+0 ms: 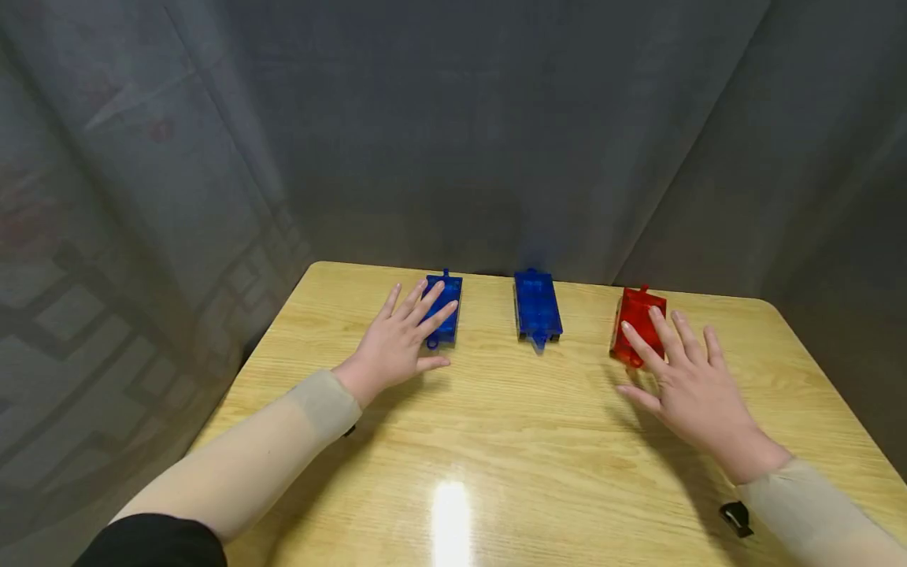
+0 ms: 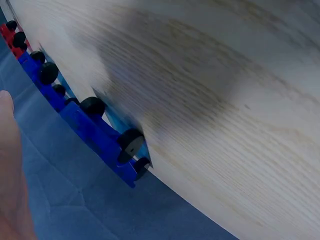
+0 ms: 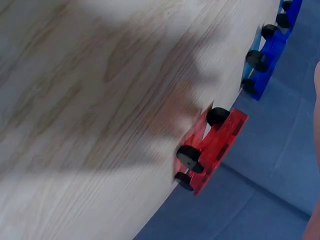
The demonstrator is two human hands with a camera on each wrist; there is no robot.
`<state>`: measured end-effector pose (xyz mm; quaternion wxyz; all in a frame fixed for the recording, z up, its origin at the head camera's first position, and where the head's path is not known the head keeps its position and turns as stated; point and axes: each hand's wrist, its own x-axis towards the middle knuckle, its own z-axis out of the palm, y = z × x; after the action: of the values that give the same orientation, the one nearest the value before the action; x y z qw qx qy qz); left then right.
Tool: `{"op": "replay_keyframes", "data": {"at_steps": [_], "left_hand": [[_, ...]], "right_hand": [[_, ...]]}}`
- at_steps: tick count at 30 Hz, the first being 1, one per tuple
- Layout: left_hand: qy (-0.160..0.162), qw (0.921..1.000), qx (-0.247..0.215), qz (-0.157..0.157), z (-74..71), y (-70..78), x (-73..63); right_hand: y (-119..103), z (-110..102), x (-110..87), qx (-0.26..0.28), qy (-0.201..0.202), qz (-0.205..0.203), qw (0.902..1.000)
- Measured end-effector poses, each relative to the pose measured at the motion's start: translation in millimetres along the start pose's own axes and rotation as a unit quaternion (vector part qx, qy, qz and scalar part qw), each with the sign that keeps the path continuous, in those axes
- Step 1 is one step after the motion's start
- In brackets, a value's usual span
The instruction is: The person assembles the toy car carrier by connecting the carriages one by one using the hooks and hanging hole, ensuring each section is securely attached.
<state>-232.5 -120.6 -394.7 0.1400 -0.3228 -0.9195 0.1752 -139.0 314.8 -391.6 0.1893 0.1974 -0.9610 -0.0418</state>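
Note:
Three translucent toy train wagons with black wheels stand in a row near the table's far edge. My left hand (image 1: 397,342) is spread above the wood, its fingers overlapping the left blue wagon (image 1: 449,311) in the head view. The middle blue wagon (image 1: 538,305) stands apart from both hands. On the right, my right hand (image 1: 690,386) spreads its straight fingers over the near part of the red wagon (image 1: 633,323). Small loops stick out from the wagons' ends. In the wrist views, the blue wagon (image 2: 95,135) and the red wagon (image 3: 215,147) rest on their wheels.
The pale wooden table (image 1: 496,441) has rounded far corners. Grey cloth (image 1: 453,142) hangs right behind its far edge and along the sides. A bright light reflection (image 1: 451,524) lies near the front. Below the right wrist shows a small black strap piece (image 1: 736,520).

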Motion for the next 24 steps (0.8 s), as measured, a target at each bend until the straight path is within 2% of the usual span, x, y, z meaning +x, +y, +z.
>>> {"op": "replay_keyframes", "data": {"at_steps": [8,12,14,16,19,24], "left_hand": [[0.024,0.9986,-0.039,-0.026,3.8,-0.9,9.8],[0.029,0.9961,-0.054,-0.063,8.1,-1.1,16.1],[0.032,0.9920,-0.087,-0.086,10.8,0.6,19.8],[0.029,0.9837,-0.138,-0.112,13.0,3.6,24.2],[0.012,0.9634,-0.218,-0.156,16.7,8.7,32.0],[-0.053,0.9337,-0.273,-0.226,21.7,14.3,45.2]], "right_hand": [[-10.7,12.7,12.0,0.025,0.002,0.002,0.9997],[-20.9,22.5,22.6,0.068,0.004,0.022,0.9974],[-26.0,26.6,29.2,0.102,0.004,0.040,0.9940],[-31.0,29.7,37.6,0.138,0.004,0.061,0.9885],[-37.9,34.0,53.8,0.185,-0.006,0.083,0.9793],[-47.8,43.9,80.8,0.230,-0.046,0.105,0.9663]]}}
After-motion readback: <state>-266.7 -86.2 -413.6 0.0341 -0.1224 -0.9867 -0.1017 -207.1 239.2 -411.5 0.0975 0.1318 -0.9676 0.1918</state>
